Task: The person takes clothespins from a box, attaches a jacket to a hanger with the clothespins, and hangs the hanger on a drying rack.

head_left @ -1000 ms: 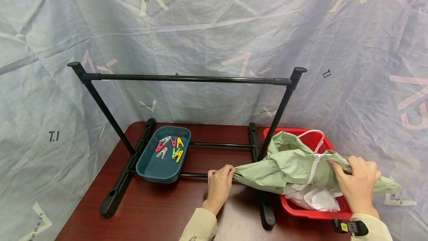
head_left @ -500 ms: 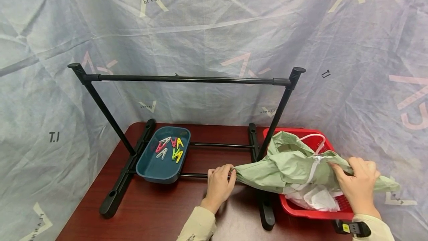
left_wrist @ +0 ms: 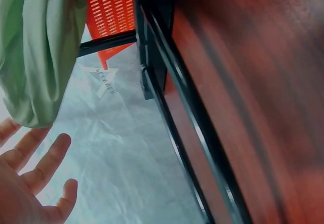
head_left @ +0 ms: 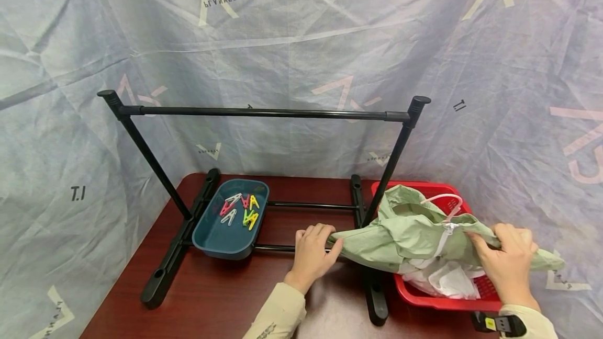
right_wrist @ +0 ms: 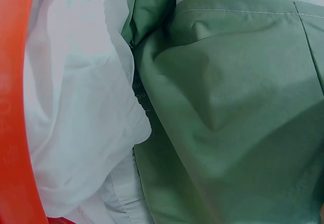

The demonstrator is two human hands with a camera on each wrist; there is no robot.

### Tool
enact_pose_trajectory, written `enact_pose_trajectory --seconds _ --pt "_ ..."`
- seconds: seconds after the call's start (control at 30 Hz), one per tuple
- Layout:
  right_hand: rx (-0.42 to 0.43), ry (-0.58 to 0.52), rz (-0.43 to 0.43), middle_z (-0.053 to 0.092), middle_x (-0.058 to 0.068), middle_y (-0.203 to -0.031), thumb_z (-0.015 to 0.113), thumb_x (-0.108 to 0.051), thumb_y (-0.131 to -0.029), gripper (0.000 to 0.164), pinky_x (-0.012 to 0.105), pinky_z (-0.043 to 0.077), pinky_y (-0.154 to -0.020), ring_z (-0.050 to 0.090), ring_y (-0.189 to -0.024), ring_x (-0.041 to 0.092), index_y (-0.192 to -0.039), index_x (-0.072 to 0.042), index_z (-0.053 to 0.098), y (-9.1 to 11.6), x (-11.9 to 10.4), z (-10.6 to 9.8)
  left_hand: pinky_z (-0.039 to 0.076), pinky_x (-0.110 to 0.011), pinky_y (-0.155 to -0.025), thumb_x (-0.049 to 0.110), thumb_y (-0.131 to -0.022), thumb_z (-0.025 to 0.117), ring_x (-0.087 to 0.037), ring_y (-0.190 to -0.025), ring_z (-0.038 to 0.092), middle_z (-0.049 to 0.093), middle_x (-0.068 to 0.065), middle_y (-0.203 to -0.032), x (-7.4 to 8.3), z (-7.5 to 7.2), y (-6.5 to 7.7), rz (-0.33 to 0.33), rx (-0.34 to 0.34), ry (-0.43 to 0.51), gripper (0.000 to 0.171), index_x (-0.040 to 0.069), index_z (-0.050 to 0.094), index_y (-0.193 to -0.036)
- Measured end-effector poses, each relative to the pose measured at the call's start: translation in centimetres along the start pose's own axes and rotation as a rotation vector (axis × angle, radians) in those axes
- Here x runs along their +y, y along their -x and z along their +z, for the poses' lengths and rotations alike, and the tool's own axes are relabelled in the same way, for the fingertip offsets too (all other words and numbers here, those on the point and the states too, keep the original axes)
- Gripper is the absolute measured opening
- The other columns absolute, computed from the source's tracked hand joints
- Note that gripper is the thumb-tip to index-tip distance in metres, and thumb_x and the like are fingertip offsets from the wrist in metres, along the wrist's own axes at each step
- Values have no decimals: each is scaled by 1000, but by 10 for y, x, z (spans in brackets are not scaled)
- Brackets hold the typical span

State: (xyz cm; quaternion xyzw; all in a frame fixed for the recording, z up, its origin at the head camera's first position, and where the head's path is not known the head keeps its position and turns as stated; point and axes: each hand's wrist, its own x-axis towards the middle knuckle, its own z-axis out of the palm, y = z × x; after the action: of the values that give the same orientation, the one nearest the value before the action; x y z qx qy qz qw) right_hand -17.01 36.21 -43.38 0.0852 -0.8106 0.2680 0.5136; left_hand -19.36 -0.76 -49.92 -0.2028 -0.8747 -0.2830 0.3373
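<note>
A light green zip jacket [head_left: 405,239] with a white zipper lies bunched over the red basket [head_left: 443,303]. My right hand [head_left: 509,258] pinches its upper edge near the zipper, thumb in front. At the jacket's left end is my left hand [head_left: 311,255], thumb apart from the fingers. In the left wrist view that hand's fingers [left_wrist: 48,163] are spread and loosely straight, by the tip of the green cloth [left_wrist: 40,57]. A pale pink curved hook [head_left: 454,203] rises from the neck opening. The right wrist view shows green fabric [right_wrist: 238,107] and white cloth [right_wrist: 86,107], with the right fingers hidden.
A black rack [head_left: 264,112] stands across the red-brown table [head_left: 226,297], its right foot [head_left: 377,302] beside the basket. Inside its base sits a blue tray [head_left: 219,242] with several colored clothespins [head_left: 229,217]. Wrinkled grey sheeting [head_left: 282,30] hangs behind.
The left hand's thumb and fingers have spread apart from their pinch on the jacket's left end. The pink hook has tilted slightly right. The right hand has stayed nearly in place.
</note>
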Motion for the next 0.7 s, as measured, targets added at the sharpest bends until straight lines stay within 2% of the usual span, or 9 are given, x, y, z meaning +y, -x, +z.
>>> enact_pose_trajectory --seconds 0.3,0.53,0.7 --pt "-15 11 9 49 17 -66 54 -80 -77 80 37 15 -65 37 -75 43 -64 -2 48 2 0 0 39 -41 -78 41 -90 66 -15 -87 61 68 5 -97 8 -3 -12 57 -30 -1 25 19 67 -101" --pt "-10 10 4 49 17 -66 54 -80 -77 80 37 15 -65 37 -75 44 -63 -2 48 2 2 0 39 -41 -77 43 -90 67 -15 -86 61 68 4 -96 14 -5 -19 113 -7 -7 28 18 68 -103" --pt "-12 12 8 49 18 -66 55 -80 -77 80 37 15 -65 37 -75 44 -63 -2 47 1 1 1 38 -39 -76 44 -92 65 -14 -86 60 67 4 -97 18 -6 -24 140 -21 -7 29 18 67 -105"
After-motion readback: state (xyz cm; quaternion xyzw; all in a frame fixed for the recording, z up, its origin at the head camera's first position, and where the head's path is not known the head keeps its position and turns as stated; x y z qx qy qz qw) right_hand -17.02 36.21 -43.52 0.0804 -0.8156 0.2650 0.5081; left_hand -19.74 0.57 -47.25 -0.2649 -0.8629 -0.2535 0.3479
